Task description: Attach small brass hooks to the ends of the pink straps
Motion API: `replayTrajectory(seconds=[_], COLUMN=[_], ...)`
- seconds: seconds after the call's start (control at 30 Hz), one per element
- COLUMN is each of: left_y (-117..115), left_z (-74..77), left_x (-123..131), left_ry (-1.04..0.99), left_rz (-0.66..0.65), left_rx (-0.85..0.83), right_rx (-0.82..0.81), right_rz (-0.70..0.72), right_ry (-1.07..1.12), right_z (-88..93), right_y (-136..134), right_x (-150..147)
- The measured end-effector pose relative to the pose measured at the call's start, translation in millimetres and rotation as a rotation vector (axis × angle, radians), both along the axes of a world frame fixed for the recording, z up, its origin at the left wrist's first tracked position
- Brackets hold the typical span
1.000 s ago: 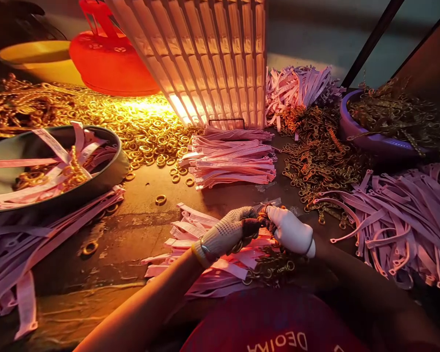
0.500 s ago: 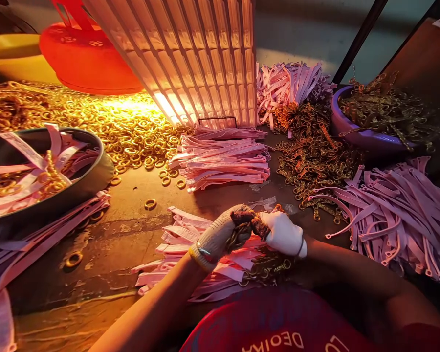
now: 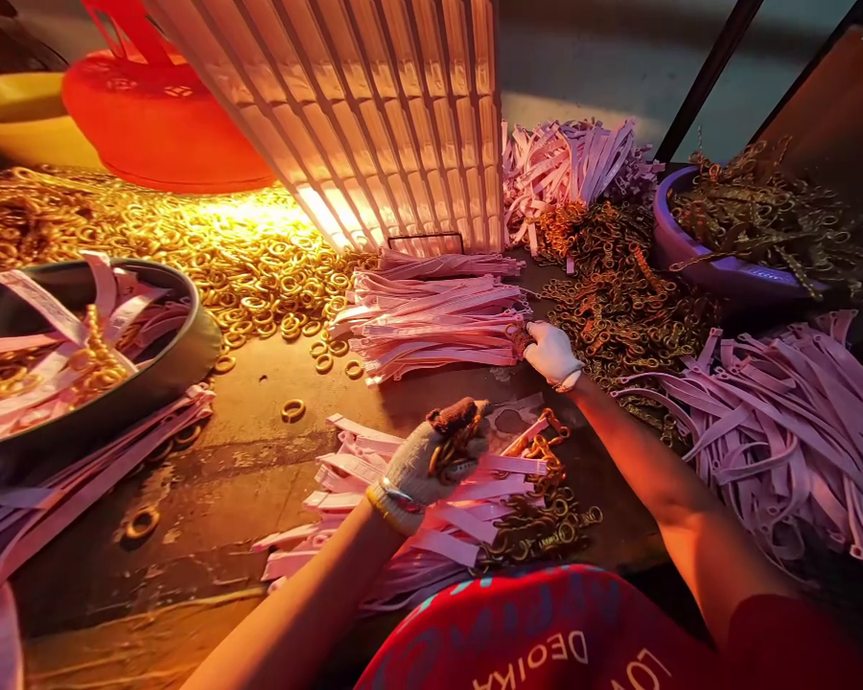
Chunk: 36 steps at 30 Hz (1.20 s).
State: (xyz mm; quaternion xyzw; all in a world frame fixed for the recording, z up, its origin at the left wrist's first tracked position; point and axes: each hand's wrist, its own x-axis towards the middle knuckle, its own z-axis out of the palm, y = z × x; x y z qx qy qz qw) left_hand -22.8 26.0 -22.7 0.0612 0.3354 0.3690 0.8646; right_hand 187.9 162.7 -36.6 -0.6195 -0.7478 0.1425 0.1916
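Note:
My left hand (image 3: 442,450), in a worn knit glove with darkened fingertips, is closed around a bunch of brass-coloured chain pieces (image 3: 458,446). It hovers above a spread of pink straps (image 3: 460,537), beside which more chain pieces with clasps (image 3: 547,517) lie. Farther forward, my right hand (image 3: 552,355), also gloved, reaches to the right-hand end of a stack of pink straps (image 3: 438,321). Its fingertips are pinched at a strap end there; the exact grip is partly hidden.
Loose brass rings (image 3: 273,278) heap at the back left, near a dark basin (image 3: 208,326) of straps and chains. Chain pieces (image 3: 618,307) pile at right by a purple basin (image 3: 734,268). Further straps (image 3: 798,431) lie right. A ribbed panel (image 3: 403,125) stands behind.
My right hand has left my left hand and moved forward to the stacked straps. My left hand stays low, still holding the chain pieces. A strap with chain now shows near it.

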Motion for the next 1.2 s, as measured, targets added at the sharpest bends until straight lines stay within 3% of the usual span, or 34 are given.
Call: replayTrajectory(seconds=[0.13,0.23,0.37,0.43,0.53,0.7,0.77,0.87,0.93,1.07,1.2], left_y=[-8,-9,-9,-9,-10,-15,-19,-27,-30,-27,-23], left_z=[2.4,7.7,16.8,23.0,33.6,42.4,39.4,28.1,18.4,6.3,8.1], left_x=[6,5,-3,-9,-17,-16,-10,-4,-4,-9,-8], left_ry=[-0.019,-0.032,-0.025,-0.043,-0.023,0.268,0.421,0.598,0.674,0.713,0.664], left_rz=[-0.116,-0.061,0.028,0.007,-0.022,0.128,0.079,-0.124,-0.186,-0.157,-0.142], left_rx=[0.027,0.011,-0.013,0.005,0.105,0.335,0.402,0.474,0.506,0.473,0.405], right_rx=[0.013,0.05,0.111,0.117,0.0,-0.229,-0.231,-0.239,-0.239,-0.109,-0.141], right_rz=[-0.039,-0.067,-0.007,0.088,0.222,0.31,0.287,0.326,0.366,0.305,0.372], right_ry=[-0.12,-0.119,0.179,0.385,0.667,0.907,0.937,0.883,0.804,0.488,0.0], right_z=[-2.0,1.9,11.0,16.7,26.0,38.3,37.7,31.6,28.0,30.2,39.5], right_y=[-7,-9,-27,-48,-88,-147,-158,-164,-163,-163,-164], right_x=[-9,-13,-12,-10,-8,-16,-22,-28,-27,-15,-14])
